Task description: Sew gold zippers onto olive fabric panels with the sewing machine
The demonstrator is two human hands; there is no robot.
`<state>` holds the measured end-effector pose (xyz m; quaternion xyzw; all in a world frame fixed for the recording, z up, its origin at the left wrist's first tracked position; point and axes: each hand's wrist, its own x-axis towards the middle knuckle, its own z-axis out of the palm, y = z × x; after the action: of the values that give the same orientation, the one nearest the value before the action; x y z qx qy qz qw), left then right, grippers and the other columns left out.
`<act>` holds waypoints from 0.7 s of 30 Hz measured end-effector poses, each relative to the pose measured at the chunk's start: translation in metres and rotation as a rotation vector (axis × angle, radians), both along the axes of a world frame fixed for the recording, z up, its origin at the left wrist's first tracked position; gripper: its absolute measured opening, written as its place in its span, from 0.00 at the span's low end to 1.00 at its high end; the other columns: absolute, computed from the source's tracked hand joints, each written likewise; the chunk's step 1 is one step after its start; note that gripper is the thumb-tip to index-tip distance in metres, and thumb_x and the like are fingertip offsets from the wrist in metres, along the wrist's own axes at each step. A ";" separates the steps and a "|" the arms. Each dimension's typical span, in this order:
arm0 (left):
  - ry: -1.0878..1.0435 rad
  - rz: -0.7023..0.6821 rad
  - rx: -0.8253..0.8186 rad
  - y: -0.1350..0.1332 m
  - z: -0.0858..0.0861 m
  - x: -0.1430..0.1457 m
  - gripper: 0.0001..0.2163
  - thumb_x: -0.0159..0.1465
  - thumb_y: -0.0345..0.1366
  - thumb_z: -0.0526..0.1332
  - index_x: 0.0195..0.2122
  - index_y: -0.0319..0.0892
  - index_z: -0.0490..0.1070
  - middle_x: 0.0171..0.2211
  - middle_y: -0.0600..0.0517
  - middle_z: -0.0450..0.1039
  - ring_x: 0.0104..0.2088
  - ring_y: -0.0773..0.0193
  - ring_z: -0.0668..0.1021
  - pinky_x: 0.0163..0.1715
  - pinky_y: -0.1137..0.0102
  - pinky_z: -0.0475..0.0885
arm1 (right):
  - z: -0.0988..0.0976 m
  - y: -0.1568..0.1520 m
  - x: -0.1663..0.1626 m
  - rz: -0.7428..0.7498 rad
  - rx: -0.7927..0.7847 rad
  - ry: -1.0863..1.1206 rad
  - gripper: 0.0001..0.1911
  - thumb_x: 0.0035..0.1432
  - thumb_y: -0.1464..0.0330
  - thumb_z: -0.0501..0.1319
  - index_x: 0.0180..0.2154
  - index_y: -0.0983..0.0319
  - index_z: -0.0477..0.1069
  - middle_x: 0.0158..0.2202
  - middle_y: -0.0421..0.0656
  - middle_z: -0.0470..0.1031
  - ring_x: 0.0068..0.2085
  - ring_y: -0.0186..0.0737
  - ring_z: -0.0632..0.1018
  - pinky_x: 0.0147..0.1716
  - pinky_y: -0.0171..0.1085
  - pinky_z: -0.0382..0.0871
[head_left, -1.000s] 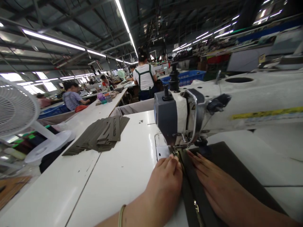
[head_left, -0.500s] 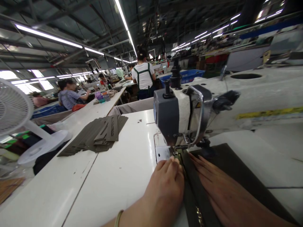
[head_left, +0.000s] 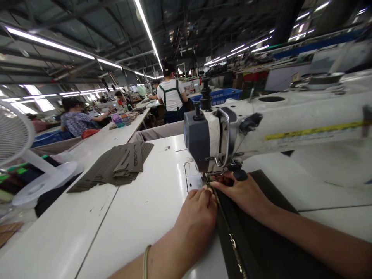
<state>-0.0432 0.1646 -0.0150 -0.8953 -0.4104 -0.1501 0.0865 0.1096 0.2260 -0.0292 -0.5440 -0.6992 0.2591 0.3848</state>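
A dark olive fabric piece (head_left: pixel 261 248) with a metal zipper (head_left: pixel 229 236) lies on the white table under the sewing machine (head_left: pixel 221 135). My left hand (head_left: pixel 196 221) rests on the zipper's left edge, fingers curled and pressed on the fabric just before the needle. Reaching up to the presser foot, my right hand (head_left: pixel 244 192) lies on the fabric right of the zipper, its fingertips touching the foot area. The needle itself is hidden by the machine head.
A stack of cut olive strips (head_left: pixel 119 164) lies on the table to the left. A white fan (head_left: pixel 17 151) stands at the far left. Other people work at benches behind, one standing in a white shirt (head_left: pixel 171 95). A blue crate (head_left: pixel 223 95) sits beyond.
My right hand has slid forward from lying flat on the fabric to the presser foot. My left hand stays at the zipper. The camera view has shifted slightly rightward.
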 end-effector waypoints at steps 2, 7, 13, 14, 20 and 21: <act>0.001 0.007 -0.017 0.000 0.000 0.000 0.08 0.63 0.25 0.52 0.41 0.30 0.68 0.39 0.41 0.70 0.40 0.55 0.74 0.41 0.61 0.73 | -0.003 0.000 -0.005 -0.040 0.006 -0.006 0.09 0.46 0.61 0.63 0.25 0.61 0.72 0.26 0.42 0.76 0.31 0.41 0.76 0.32 0.37 0.69; 0.013 0.017 -0.073 0.000 0.000 -0.001 0.10 0.61 0.24 0.55 0.44 0.31 0.68 0.40 0.42 0.70 0.40 0.55 0.74 0.42 0.60 0.72 | -0.006 0.000 -0.013 -0.102 0.005 -0.061 0.10 0.46 0.61 0.63 0.27 0.62 0.73 0.28 0.42 0.76 0.31 0.41 0.76 0.34 0.38 0.69; -0.007 0.013 -0.045 0.000 0.000 -0.002 0.09 0.61 0.24 0.54 0.42 0.32 0.67 0.39 0.42 0.70 0.40 0.56 0.74 0.42 0.60 0.73 | 0.001 0.001 -0.010 -0.066 0.059 -0.190 0.08 0.51 0.64 0.59 0.26 0.61 0.72 0.28 0.44 0.76 0.33 0.43 0.77 0.36 0.40 0.68; 0.002 0.008 -0.044 0.000 0.000 -0.002 0.08 0.61 0.24 0.54 0.42 0.32 0.67 0.38 0.42 0.70 0.40 0.56 0.74 0.41 0.61 0.73 | 0.001 0.002 -0.006 -0.047 0.071 -0.204 0.08 0.51 0.65 0.58 0.27 0.61 0.72 0.28 0.44 0.76 0.33 0.43 0.76 0.36 0.40 0.68; 0.060 0.006 -0.039 -0.001 0.002 0.001 0.07 0.60 0.24 0.55 0.39 0.31 0.68 0.38 0.42 0.69 0.39 0.55 0.74 0.40 0.61 0.72 | -0.005 0.009 0.010 0.042 0.091 -0.241 0.09 0.53 0.66 0.56 0.27 0.61 0.72 0.29 0.43 0.76 0.35 0.43 0.76 0.37 0.39 0.66; 0.063 0.006 -0.039 -0.001 0.002 0.001 0.07 0.60 0.24 0.55 0.39 0.31 0.68 0.37 0.42 0.69 0.39 0.55 0.74 0.40 0.61 0.72 | -0.006 0.010 0.011 0.046 0.088 -0.245 0.09 0.53 0.65 0.56 0.27 0.61 0.72 0.29 0.43 0.76 0.34 0.43 0.76 0.37 0.39 0.66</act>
<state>-0.0421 0.1639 -0.0128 -0.8999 -0.4130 -0.1134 0.0823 0.1211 0.2359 -0.0347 -0.5379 -0.7640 0.1685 0.3141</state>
